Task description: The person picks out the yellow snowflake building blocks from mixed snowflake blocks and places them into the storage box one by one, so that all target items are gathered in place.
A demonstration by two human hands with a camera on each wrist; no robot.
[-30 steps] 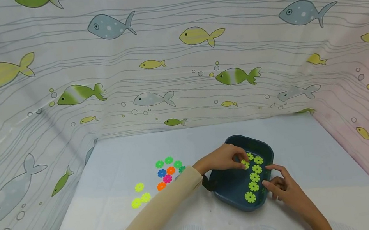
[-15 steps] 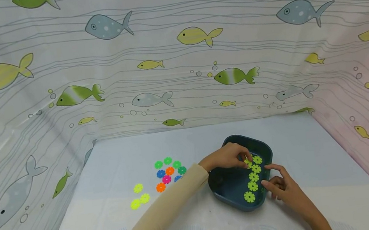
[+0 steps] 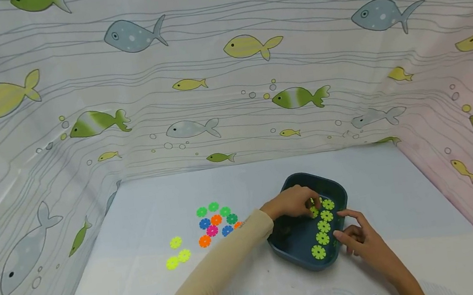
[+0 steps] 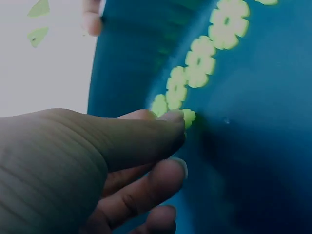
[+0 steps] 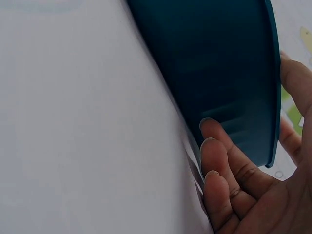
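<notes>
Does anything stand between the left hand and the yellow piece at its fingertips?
Nothing visible does. The left hand pinches the yellow piece directly; the row of other yellow pieces lies near it in the blue tray, not in between.

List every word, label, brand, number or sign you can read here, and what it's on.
Readable text: none.
Left sleeve: faint dark marks near the cuff, possibly lettering, too small to read.
Dark blue tray and yellow-green pieces: no lettering visible.

Enclosed table workspace: fish-print sheeting (image 3: 209, 15) round a white tabletop (image 3: 157, 196)
</notes>
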